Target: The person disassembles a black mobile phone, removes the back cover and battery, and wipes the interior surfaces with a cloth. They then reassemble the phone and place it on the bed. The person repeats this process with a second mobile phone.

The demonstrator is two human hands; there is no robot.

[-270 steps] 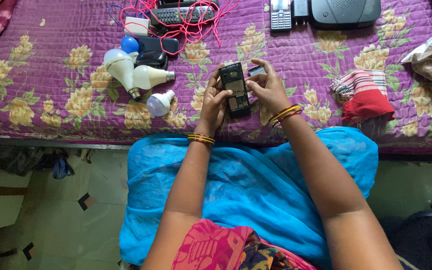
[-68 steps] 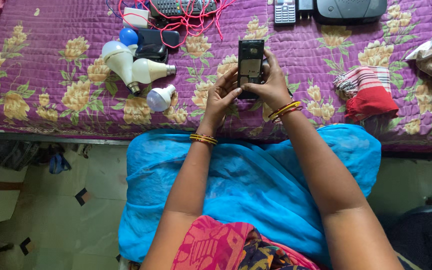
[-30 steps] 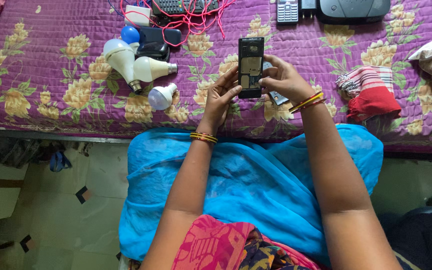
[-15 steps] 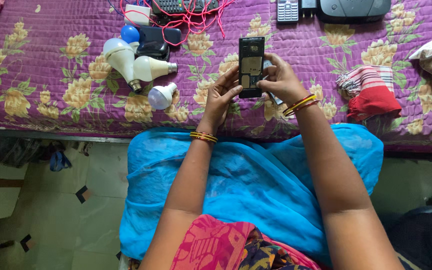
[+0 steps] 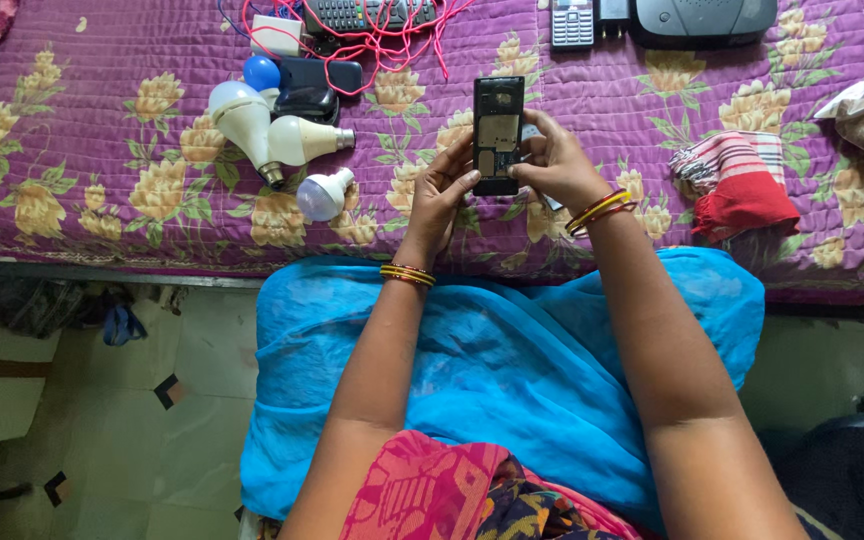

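Head view, single frame logged: I see both hands raised over the purple floral quilt (image 5: pixel 92 150), sharing one object, an opened mobile phone (image 5: pixel 498 135) held upright with its back cover off. I note its look: black rectangular body, a dark camera area at its 12 o'clock end, a pale tan or metallic panel across the middle, a smaller block below that, black frame all round. The left hand (image 5: pixel 442 195) is closed on the lower left edge, thumb tip pressed near the bottom corner; the right hand (image 5: pixel 552 165) is wrapped on the right side, fingers curled behind, thumb at the lower right edge. Both grips are snug on the phone, not spread. The phone sits just above frame centre, above the blue cloth (image 5: pixel 512 370) on the lap. At 9 o'clock from the phone lie white light bulbs (image 5: pixel 282 145) and a blue bulb (image 5: pixel 261 72); at 11 o'clock, tangled red wires (image 5: pixel 392 35); at 3 o'clock, a folded red striped cloth (image 5: pixel 742 185); at 1 o'clock, a small keypad phone (image 5: pixel 572 22) and a dark grey box (image 5: pixel 704 20)
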